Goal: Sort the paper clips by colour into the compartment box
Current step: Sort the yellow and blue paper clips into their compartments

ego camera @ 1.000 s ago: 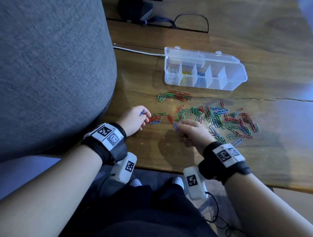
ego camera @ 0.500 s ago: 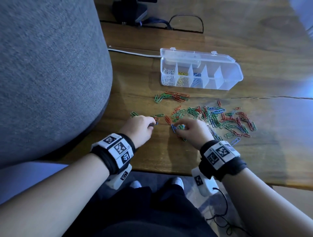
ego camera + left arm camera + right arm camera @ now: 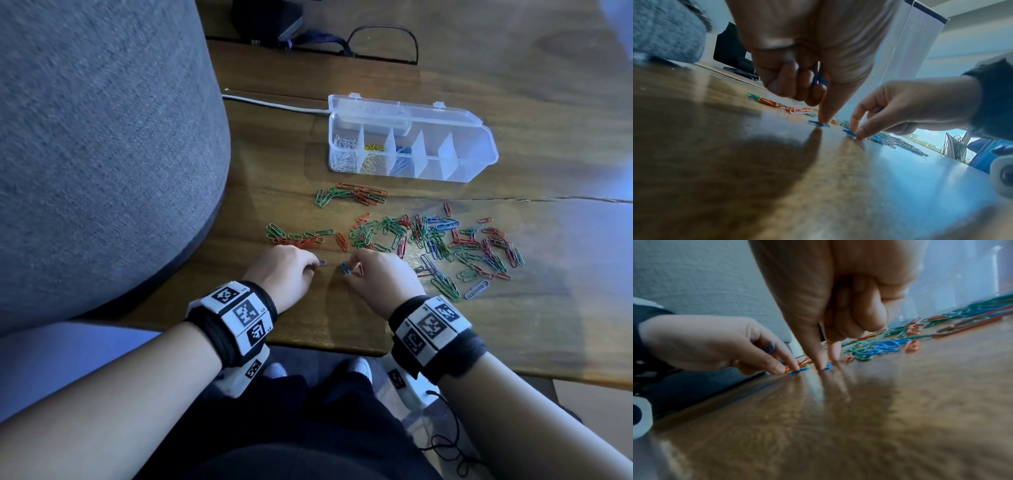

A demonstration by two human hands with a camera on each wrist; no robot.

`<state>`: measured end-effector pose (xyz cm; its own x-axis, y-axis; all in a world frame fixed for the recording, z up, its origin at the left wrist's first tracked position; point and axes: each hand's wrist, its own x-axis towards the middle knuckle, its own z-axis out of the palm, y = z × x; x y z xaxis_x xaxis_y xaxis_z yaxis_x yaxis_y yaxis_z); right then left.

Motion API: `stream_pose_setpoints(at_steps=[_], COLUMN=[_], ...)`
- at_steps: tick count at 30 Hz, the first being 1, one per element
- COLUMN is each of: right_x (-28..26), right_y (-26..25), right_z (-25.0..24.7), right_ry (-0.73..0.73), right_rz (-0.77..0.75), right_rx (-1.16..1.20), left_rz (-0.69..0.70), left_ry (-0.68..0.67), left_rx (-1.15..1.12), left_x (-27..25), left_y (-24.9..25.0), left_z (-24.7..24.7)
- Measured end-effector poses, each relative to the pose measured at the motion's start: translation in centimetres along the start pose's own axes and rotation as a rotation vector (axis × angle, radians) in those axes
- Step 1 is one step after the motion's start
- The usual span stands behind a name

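Note:
A loose pile of red, green and blue paper clips point(image 3: 428, 240) lies on the wooden table. Behind it stands the clear compartment box point(image 3: 479, 137), lid open, with silver, yellow and blue clips in its three left compartments. My left hand point(image 3: 317, 265) grips blue clips point(image 3: 818, 78) in its curled fingers, and one fingertip point(image 3: 823, 119) presses a blue clip point(image 3: 819, 124) flat on the table. My right hand point(image 3: 349, 270) is just to its right. Its thumb and forefinger pinch another blue clip point(image 3: 827, 366) that lies on the wood.
A big grey upholstered seat point(image 3: 102, 154) fills the left side and overhangs the table. A white cable point(image 3: 274, 102) runs to the box, with black cables point(image 3: 383, 37) beyond. Small red and green groups point(image 3: 352, 195) lie between the box and my hands. The table's near edge point(image 3: 308, 346) is close.
My left hand has left the small clip group at the left and come down onto a blue clip. The right hand has drawn slightly towards me. The two hands are now closer together.

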<state>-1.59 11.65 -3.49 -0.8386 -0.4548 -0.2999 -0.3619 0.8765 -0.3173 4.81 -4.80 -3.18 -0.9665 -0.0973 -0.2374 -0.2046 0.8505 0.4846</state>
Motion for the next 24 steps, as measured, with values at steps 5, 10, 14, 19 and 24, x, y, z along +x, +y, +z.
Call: stream_pose_setpoints(at_steps=[5, 10, 14, 19, 24], right_x=[0.4, 0.3, 0.1, 0.0, 0.7], right_y=[-0.6, -1.1, -0.6, 2.5, 6.6], right_z=[0.6, -0.1, -0.7, -3.5, -8.0], right_ry=[-0.045, -0.111, -0.163, -0.192, -0.164], right_rz=[0.055, 0.042, 0.010, 0.226, 0.375], right_rx=[0.022, 0.071, 0.090, 0.890, 1.438], left_rz=[-0.028, -0.043, -0.048, -0.097, -0.092], left_ry=[0.003, -0.059, -0.035, -0.130, -0.284], left_rx=[0.035, 0.089, 0.054, 0.108, 0.221], left_x=[0.3, 1.2, 1.0, 1.3, 2.4], left_y=[0.4, 0.9, 1.0, 1.7, 3.6], left_z=[0.3, 0.4, 0.5, 0.4, -0.7])
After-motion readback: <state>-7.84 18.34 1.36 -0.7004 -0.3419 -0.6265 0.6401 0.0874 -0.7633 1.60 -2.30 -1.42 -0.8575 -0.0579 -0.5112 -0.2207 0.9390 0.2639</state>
